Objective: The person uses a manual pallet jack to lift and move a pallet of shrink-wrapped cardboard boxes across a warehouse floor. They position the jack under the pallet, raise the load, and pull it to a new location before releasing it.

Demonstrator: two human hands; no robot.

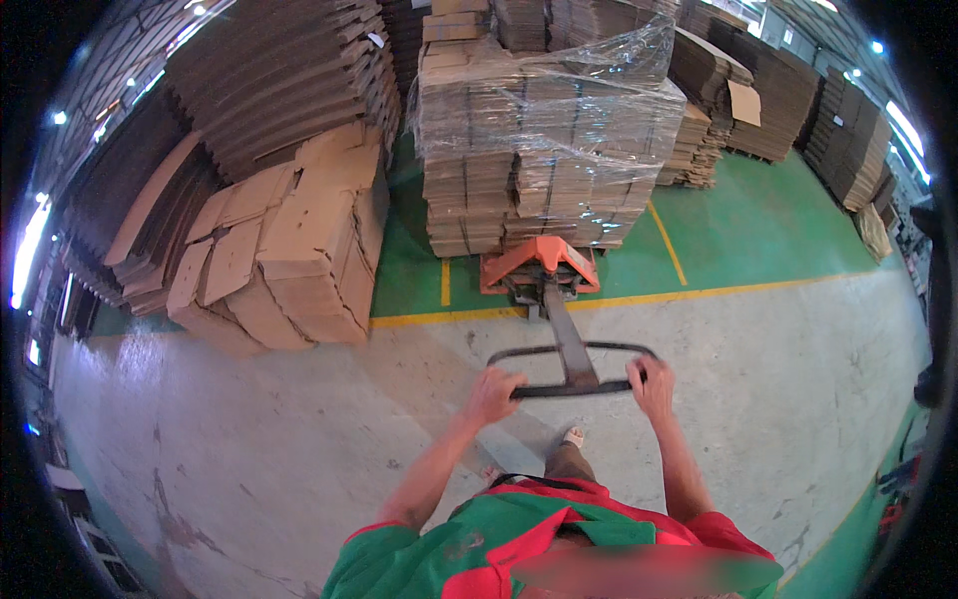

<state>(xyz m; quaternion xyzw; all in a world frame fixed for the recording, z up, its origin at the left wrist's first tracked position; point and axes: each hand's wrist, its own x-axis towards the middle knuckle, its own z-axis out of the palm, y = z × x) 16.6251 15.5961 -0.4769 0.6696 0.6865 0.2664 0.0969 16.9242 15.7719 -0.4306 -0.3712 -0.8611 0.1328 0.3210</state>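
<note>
Both my arms reach forward to the black loop handle (544, 390) of an orange pallet jack (540, 256). My left hand (493, 395) is wrapped round the loop's left end. At the right end my right hand (652, 386) grips the same bar. A dark steel shaft (566, 334) runs from the handle to the jack's orange body. Directly behind that body rises a tall load of flat brown cardboard stacks (559, 150), wrapped in clear plastic film. The jack's forks are hidden under the load.
Left of the load stand folded cardboard bundles (299, 240) and a high cardboard stack (279, 80). More stacks (704, 80) line the back right. A yellow line (778, 288) divides the green floor (738, 225) from the grey concrete (249, 429) under my feet.
</note>
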